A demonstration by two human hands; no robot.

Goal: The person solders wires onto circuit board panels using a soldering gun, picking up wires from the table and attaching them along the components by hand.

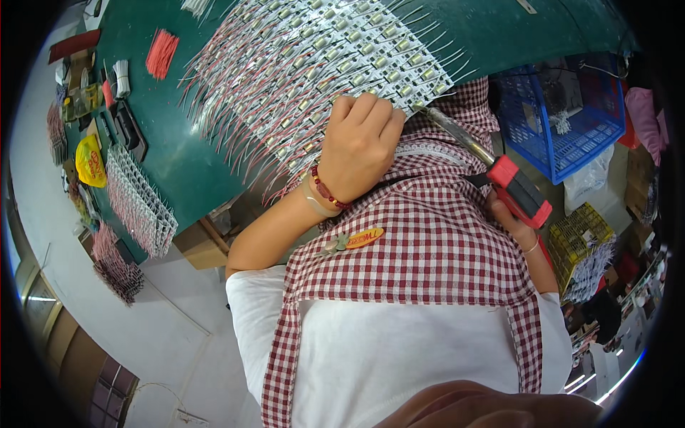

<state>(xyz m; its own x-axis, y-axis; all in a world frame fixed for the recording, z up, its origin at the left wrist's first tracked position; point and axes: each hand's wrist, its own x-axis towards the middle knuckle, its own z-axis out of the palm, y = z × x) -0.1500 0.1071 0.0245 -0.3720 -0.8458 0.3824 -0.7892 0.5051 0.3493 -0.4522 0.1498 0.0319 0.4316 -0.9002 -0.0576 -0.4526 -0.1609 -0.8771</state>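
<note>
A large panel of small circuit boards (371, 59) lies at the front edge of the green table, with rows of metal-cased parts and many red and pale wires fanning out. My left hand (362, 139) rests over its near edge, fingers curled and pressed together; whatever they pinch is hidden under them. In my right hand (505, 212) is a red and black soldering gun (515, 187). Its long metal barrel slants up to the left, and the tip is at the panel's near right corner, just right of my left hand. Whether the tip touches cannot be made out.
On the green table (564, 32) lie a red wire bundle (163, 53), a white bundle (121, 78), a yellow object (90, 161) and another wired board stack (139, 203). At the right stand a blue plastic crate (556, 153) and a yellow basket (581, 239).
</note>
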